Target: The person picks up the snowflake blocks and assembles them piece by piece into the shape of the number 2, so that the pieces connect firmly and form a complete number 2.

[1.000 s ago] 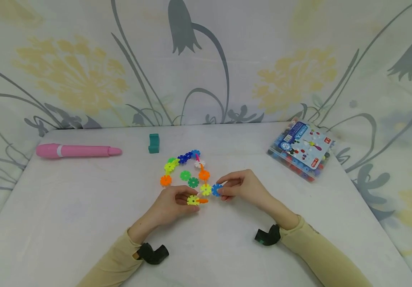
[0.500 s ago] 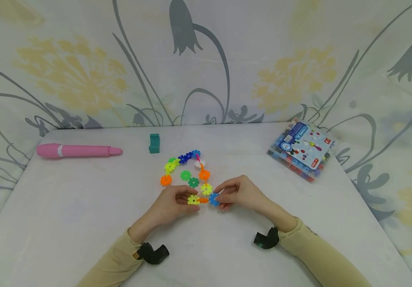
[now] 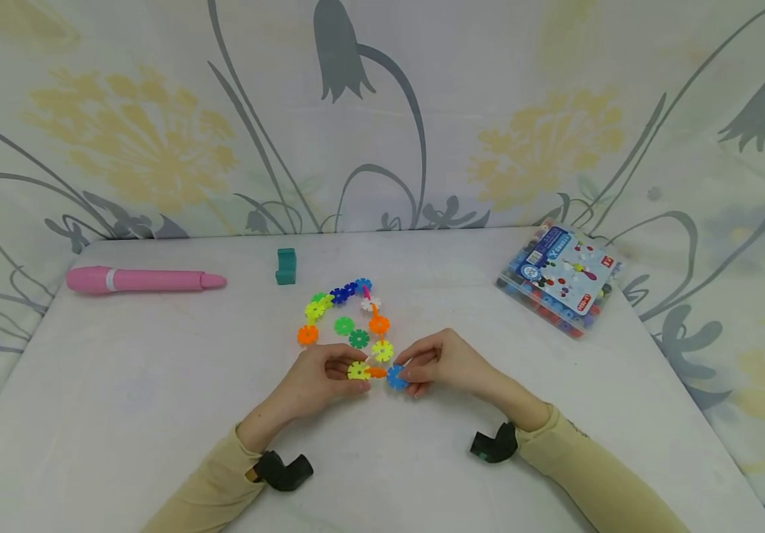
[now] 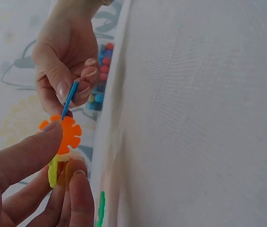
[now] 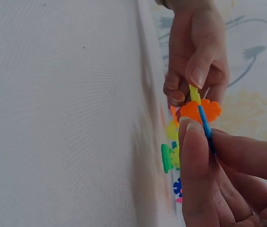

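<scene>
My left hand (image 3: pixel 318 381) pinches a joined pair of notched plastic snowflake discs, a yellow disc (image 3: pixel 358 371) and an orange disc (image 4: pixel 70 135) set crosswise to it. In the left wrist view the left thumb lies over the orange disc. My right hand (image 3: pixel 447 363) holds a blue disc (image 3: pixel 395 378) between thumb and fingers. Its edge meets the orange disc in both wrist views; how deep the slots sit cannot be told. Behind the hands, a curved chain of linked discs includes an orange disc (image 3: pixel 307 335), a dark blue disc (image 3: pixel 339 295) and a yellow disc (image 3: pixel 383 351).
Two green discs (image 3: pixel 344 326) lie inside the chain's curve. A pink pen-shaped object (image 3: pixel 149 280) is at the back left, with a small teal block (image 3: pixel 286 266) to its right. A clear box of coloured pieces (image 3: pixel 558 277) stands at the back right of the white table (image 3: pixel 175 414).
My right hand has brought the blue disc down and to the left, from beside the chain's yellow disc to the orange disc's edge. The left hand has barely moved.
</scene>
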`<state>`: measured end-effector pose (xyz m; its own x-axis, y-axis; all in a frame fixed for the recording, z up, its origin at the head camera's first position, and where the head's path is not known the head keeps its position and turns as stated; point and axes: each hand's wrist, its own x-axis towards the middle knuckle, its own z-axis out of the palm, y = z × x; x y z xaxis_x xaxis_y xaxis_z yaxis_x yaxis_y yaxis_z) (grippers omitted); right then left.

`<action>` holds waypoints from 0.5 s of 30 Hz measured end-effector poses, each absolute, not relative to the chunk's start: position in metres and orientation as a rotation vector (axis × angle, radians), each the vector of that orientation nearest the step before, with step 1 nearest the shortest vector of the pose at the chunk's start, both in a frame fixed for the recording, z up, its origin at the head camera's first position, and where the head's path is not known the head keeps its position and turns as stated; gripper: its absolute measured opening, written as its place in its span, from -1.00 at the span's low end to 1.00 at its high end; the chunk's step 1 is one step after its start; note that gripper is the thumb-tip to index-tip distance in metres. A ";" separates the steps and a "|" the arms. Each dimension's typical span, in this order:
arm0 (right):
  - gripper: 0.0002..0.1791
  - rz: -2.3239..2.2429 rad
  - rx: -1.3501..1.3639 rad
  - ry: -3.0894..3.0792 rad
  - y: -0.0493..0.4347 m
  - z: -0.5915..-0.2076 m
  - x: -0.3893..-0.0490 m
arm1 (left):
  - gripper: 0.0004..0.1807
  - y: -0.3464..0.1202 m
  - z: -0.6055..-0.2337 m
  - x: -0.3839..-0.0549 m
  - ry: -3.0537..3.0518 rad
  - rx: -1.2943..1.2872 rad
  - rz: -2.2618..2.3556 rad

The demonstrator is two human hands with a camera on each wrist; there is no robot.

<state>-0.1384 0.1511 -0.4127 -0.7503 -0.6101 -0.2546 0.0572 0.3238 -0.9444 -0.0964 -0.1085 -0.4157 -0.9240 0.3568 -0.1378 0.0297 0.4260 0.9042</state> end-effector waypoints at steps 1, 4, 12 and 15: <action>-0.75 -1.468 -0.484 1.997 0.151 -0.413 -0.138 | -0.57 -0.108 -0.416 -0.096 2.377 0.333 1.496; -0.74 -1.485 -0.482 1.989 0.151 -0.414 -0.138 | -0.57 -0.108 -0.416 -0.096 2.375 0.351 1.504; -0.75 -1.525 -0.476 2.005 0.149 -0.416 -0.137 | -0.57 -0.106 -0.416 -0.095 2.402 0.350 1.533; -0.76 -1.535 -0.484 2.014 0.148 -0.418 -0.137 | -0.56 -0.104 -0.416 -0.094 2.413 0.331 1.540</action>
<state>-0.1370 0.1482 -0.4180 -0.7804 -0.5886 -0.2110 0.0473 0.2809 -0.9586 -0.0940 -0.1044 -0.4165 -0.9404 0.3267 -0.0948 0.0515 0.4123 0.9096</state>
